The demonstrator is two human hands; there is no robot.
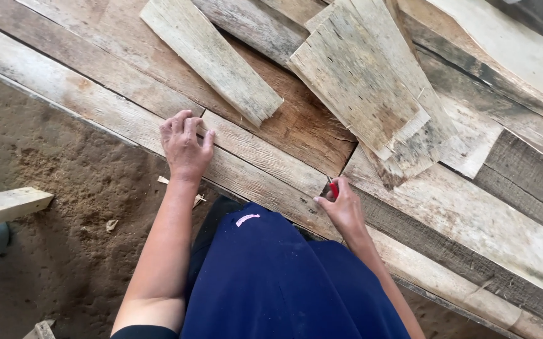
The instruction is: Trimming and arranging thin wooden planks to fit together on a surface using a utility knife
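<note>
Head view: left hand (184,146) presses flat, fingers spread, on a weathered plank (265,160) — right hand (342,204) clenches a small red-handled tool (332,188) at its edge. Any slip risks splinters or a nicked finger.

You have one view only, worn on your head and aimed steeply down past your dark blue clothing (284,282) at the weathered planks (265,157) in front of you. It sits close (your forearms fill the lower frame), with the sawdust-covered ground (64,207) taking the left side.
</note>
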